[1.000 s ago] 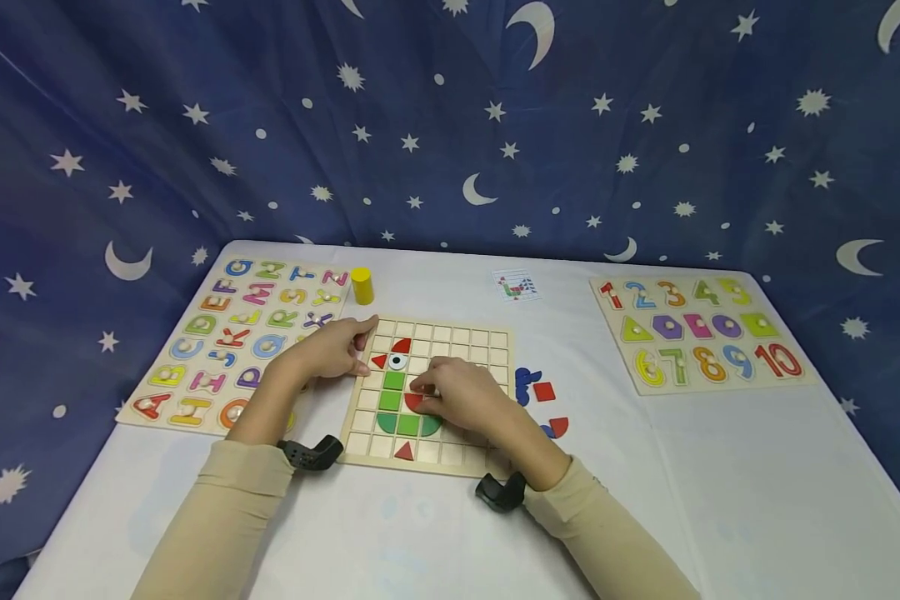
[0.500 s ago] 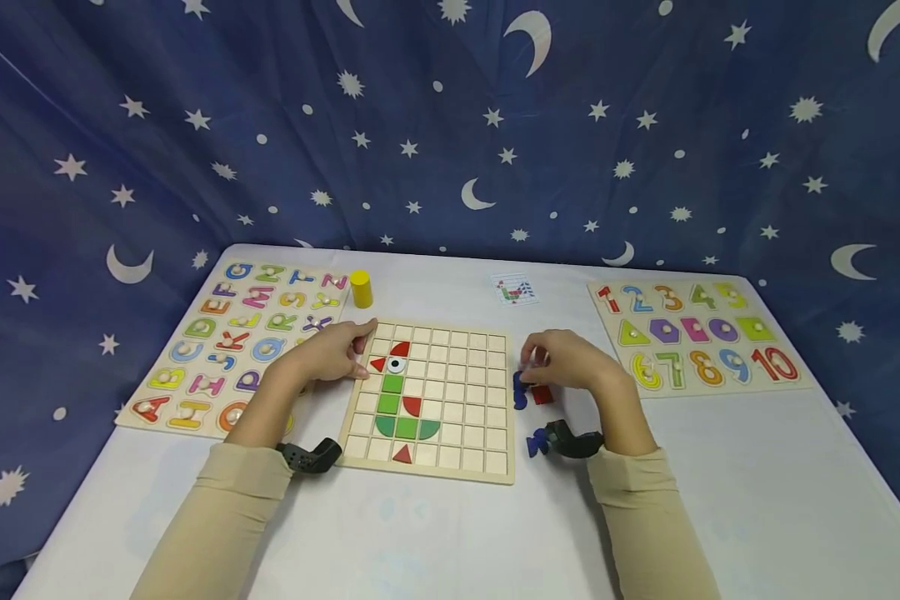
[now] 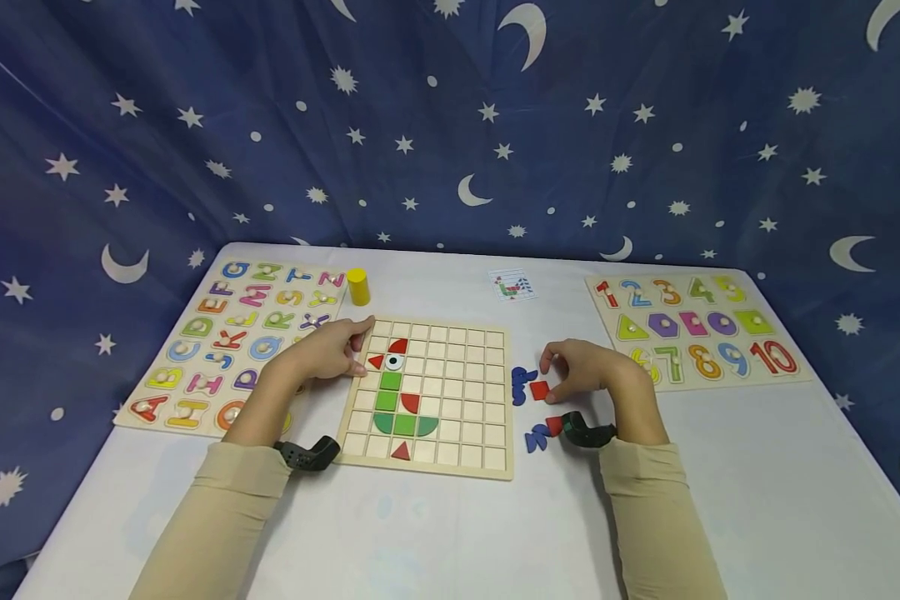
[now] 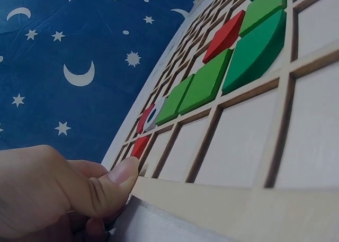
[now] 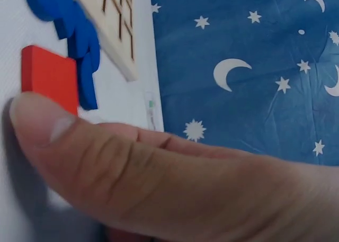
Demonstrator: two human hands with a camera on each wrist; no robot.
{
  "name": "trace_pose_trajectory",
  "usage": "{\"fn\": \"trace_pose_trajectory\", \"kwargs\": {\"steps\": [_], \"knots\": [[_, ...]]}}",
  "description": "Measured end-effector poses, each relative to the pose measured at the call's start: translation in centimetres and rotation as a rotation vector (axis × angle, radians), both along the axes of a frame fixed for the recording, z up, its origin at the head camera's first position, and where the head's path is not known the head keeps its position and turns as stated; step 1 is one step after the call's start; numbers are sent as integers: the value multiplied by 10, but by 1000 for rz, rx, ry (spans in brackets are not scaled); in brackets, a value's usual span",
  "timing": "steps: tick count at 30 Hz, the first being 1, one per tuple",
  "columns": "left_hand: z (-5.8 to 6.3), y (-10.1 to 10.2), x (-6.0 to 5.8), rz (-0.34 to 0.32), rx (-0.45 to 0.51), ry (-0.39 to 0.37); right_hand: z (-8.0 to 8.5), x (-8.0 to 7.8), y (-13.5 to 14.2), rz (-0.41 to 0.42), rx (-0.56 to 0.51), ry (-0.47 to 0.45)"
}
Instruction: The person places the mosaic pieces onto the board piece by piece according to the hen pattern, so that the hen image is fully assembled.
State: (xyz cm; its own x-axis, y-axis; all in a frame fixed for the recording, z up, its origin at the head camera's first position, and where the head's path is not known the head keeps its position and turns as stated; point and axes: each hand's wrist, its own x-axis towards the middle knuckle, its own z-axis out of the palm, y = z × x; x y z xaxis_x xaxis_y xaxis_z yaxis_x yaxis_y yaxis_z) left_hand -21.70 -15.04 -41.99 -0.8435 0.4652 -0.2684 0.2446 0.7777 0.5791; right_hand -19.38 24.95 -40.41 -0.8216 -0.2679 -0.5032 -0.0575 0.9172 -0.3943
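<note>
beside board (image 3: 454, 388), right grip (image 3: 587, 367), parted, shifted from blue pieces (image 3: 520, 376) to red square (image 3: 539, 390); left grip (image 3: 332, 348) holding board

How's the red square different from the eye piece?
The red square has four corners; the eye piece is round. The red square is all red; the eye piece is white with a dark dot. The red square lies beside the grid board; the eye piece sits on it. Both are small.

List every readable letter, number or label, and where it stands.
"ABCDEFG", "HIJKLMN", "OPQRST", "XYZ": alphabet puzzle board; others too covered to read.
"1 2 3 4 5", "6 7 8 9 10": number puzzle board; "6" partly covered.
Picture card: any text too small to read.
</note>
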Motion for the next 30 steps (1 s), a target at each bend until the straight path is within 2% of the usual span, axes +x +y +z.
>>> {"fn": "trace_pose_trajectory", "kwargs": {"steps": [8, 22, 30], "knots": [[-1, 0, 0, -3, 3, -1, -6, -4, 7, 70, -82, 33], [5, 2, 2, 10, 7, -21, -7, -6, 17, 38, -138, 35], [2, 0, 0, 19, 11, -24, -3, -7, 19, 33, -164, 53]]}}
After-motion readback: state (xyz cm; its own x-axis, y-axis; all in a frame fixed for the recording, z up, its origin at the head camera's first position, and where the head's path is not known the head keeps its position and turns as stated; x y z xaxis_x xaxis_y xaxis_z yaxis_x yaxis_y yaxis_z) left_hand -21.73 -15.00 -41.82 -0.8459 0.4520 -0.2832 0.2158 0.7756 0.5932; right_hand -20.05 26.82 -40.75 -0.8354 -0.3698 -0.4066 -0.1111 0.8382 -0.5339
